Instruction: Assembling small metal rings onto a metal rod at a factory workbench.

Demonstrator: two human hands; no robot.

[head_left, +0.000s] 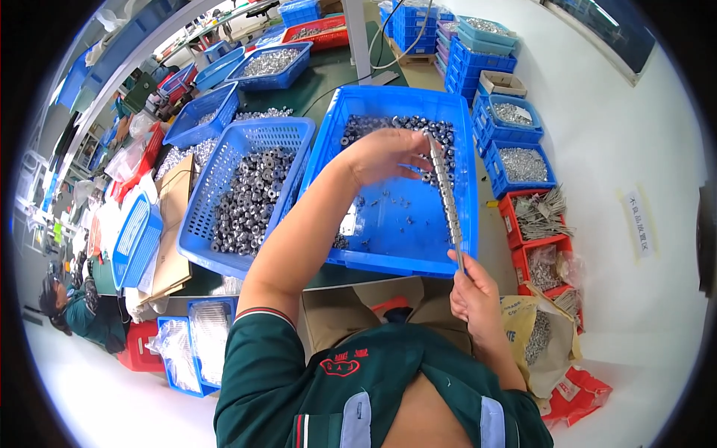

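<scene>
A thin metal rod [446,190] with a row of small shiny metal rings threaded along it slants over the blue tub [408,235]. My right hand [476,297] is closed around the rod's lower, bare end, near the tub's front edge. At the rod's upper tip, my left hand [385,154] has its fingers bent; they are slightly blurred. Any small part between those fingertips is too small to make out. Dark and silvery metal parts [441,133] lie mostly along the tub's far side, and a few tiny bits are scattered on its floor.
Left of the tub stands a blue perforated basket [196,205] full of metal nut-like parts [250,198]. Flattened cardboard [173,216] leans beside it. On the right, stacked blue crates [515,138] and red bins [539,216] line the wall. Another person [86,310] is at far left.
</scene>
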